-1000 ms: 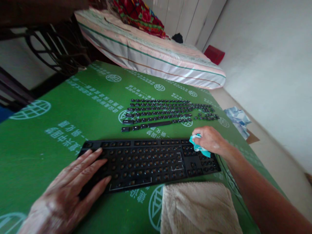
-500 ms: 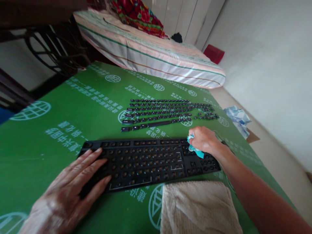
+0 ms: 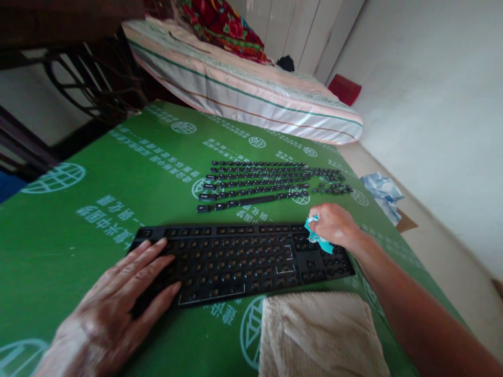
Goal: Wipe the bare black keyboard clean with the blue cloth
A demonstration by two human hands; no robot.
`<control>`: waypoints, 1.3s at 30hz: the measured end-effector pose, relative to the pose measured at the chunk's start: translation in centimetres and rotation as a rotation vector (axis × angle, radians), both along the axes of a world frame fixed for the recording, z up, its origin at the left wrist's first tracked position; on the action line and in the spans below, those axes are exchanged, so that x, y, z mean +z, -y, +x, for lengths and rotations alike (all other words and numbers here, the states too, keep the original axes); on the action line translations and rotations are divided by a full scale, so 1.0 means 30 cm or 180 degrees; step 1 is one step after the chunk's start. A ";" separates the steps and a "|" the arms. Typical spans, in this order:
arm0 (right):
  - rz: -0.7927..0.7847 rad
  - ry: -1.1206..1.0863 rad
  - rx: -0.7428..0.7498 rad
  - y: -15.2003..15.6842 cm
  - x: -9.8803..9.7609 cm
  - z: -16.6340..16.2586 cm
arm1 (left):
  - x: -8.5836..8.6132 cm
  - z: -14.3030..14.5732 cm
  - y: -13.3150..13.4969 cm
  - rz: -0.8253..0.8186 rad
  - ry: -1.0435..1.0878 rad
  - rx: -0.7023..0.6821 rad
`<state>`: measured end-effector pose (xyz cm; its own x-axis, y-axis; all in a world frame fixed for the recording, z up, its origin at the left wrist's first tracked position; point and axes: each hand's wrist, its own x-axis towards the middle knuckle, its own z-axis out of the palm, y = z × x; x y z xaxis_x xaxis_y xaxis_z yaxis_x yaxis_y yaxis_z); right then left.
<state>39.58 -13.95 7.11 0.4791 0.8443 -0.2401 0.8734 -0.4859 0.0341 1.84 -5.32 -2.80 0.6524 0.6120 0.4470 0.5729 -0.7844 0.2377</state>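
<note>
A black keyboard [image 3: 231, 262] with its keycaps off lies across the green table, its switches bare. My left hand [image 3: 118, 303] rests on its left end, fingers stretched out and holding nothing. Over the keyboard's upper right part, my right hand [image 3: 332, 222] is closed round a crumpled teal-and-white cloth [image 3: 320, 238], which touches or hovers just above the switches; I cannot tell which. Some switches there are hidden by the hand and cloth. Behind the keyboard, black keycaps [image 3: 257, 200] are laid out in rows, with a smaller group to the right.
In front of the keyboard lies a folded beige towel [image 3: 320, 335] on the green table [image 3: 157, 173]. A thin cable runs near my right forearm. Beyond the table stand a bed [image 3: 255, 99] and a red object [image 3: 345, 89]; crumpled packaging [image 3: 383, 191] lies on the right.
My right hand has shifted slightly to the right over the keyboard with the cloth still in it. My left hand stays on the keyboard's left end.
</note>
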 end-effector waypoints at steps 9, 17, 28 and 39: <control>0.0263 -0.0004 0.0664 0.023 -0.021 -0.078 | 0.003 -0.005 0.005 -0.0021 -0.0051 0.0013; 0.0419 -0.0383 0.0319 0.044 -0.008 -0.073 | 0.000 0.004 0.002 0.0023 0.0004 0.0019; 0.0109 0.0102 0.0211 0.021 -0.012 -0.046 | 0.000 0.012 -0.002 0.0090 0.0013 0.0056; -0.0319 0.0557 0.0275 0.055 0.010 0.011 | -0.002 0.001 0.000 0.0076 0.0064 0.0042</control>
